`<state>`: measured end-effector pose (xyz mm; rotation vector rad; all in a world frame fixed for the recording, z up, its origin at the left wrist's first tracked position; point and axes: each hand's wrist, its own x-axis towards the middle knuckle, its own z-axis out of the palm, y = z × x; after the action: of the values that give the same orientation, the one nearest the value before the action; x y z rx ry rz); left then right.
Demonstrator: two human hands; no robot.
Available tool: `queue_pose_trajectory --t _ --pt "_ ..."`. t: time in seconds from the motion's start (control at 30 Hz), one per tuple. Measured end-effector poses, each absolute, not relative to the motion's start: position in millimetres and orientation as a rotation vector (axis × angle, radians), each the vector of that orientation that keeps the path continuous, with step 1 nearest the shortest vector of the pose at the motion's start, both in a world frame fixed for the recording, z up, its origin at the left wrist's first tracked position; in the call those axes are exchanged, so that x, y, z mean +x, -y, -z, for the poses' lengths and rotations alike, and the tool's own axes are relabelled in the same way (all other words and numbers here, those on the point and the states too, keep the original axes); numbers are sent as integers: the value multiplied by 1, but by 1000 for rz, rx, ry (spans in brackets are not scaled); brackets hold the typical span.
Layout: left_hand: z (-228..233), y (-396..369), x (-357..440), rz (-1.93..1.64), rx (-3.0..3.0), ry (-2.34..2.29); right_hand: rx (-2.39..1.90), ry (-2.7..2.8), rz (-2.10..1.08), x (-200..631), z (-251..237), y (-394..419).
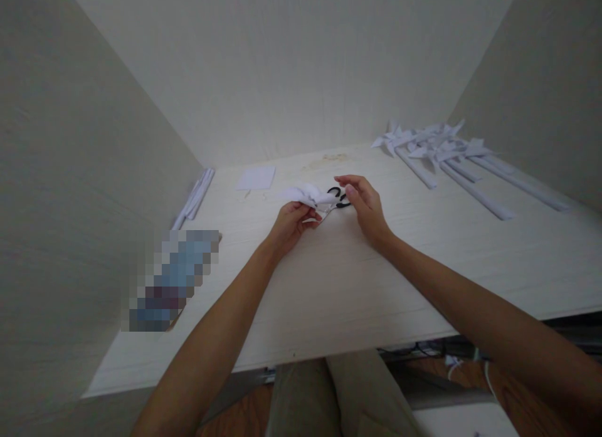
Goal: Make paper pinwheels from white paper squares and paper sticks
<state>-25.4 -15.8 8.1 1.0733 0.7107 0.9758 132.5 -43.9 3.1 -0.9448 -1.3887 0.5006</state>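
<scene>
My left hand (292, 227) is closed on a folded white paper pinwheel (305, 192), pinched near the middle of the table. Scissors with black handle loops (333, 191) are beside the pinwheel, their blades slanting down-left towards my left fingertips. My right hand (367, 205) is at the handles, thumb and index finger apart in a curve around them. Whether it touches the loops is hard to make out. Part of the scissors is hidden behind the white paper.
Several paper pinwheels (439, 152) on rolled paper sticks (477, 189) lie at the back right. Rolled paper tubes (194, 199) lie along the left wall. A square paper sheet (255, 177) rests at the back. A blurred flat object (176, 283) is at left.
</scene>
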Motion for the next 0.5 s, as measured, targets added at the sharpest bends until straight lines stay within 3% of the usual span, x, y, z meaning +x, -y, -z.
queue_pose_trajectory --t 0.5 --pt "-7 12 -30 -1130 959 -761 -999 1037 -624 144 7 26"
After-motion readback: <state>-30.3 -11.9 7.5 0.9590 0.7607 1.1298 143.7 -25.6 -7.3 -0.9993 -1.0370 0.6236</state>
